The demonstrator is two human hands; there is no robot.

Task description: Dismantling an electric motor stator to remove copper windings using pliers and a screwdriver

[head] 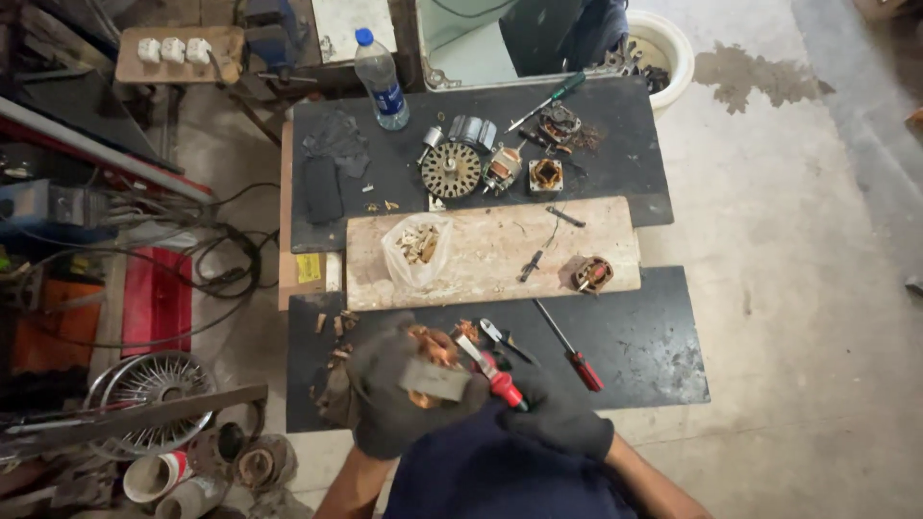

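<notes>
A plastic bag point(415, 248) lies on the plank point(490, 252), left of a stator point(592, 275).

A clear plastic water bottle with a blue cap and blue wrap label point(382, 82) stood upright at the far left of the dark desk point(625, 154). A clear plastic bag of pale scraps point(415, 248) lay on the pale stone slab point(500, 252). A small yellow rectangular label point(309, 268) showed just left of that slab.

Water bottle point(381, 79) upright on dark board point(615, 154); plastic bag point(415, 250) on plank point(500, 252).
</notes>
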